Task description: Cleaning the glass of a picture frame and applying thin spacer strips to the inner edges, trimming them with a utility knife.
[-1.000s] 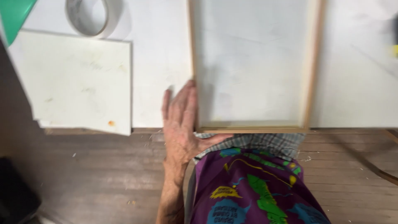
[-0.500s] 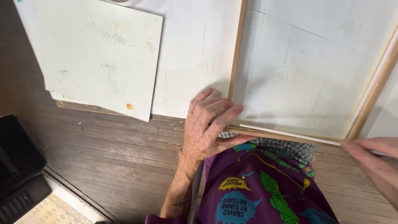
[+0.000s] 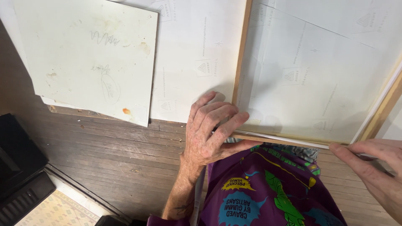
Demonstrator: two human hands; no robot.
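The wooden frame (image 3: 240,54) w/ a white sheet (image 3: 301,71) inside is laid flat on the white paper covering (image 3: 192,54), its near-left corner close to the covering's front edge. That corner is pressed by the left hand (image 3: 209,132); fingers (image 3: 220,115) are spread flat over the rail, thumb along its near side. The frame's near-right corner is met by the right hand (image 3: 372,167), fingers held together; whether anything is pinched can't be told. A stained white board (image 3: 88,54) is set at the covering's left edge, overhanging the wooden floor (image 3: 104,155).
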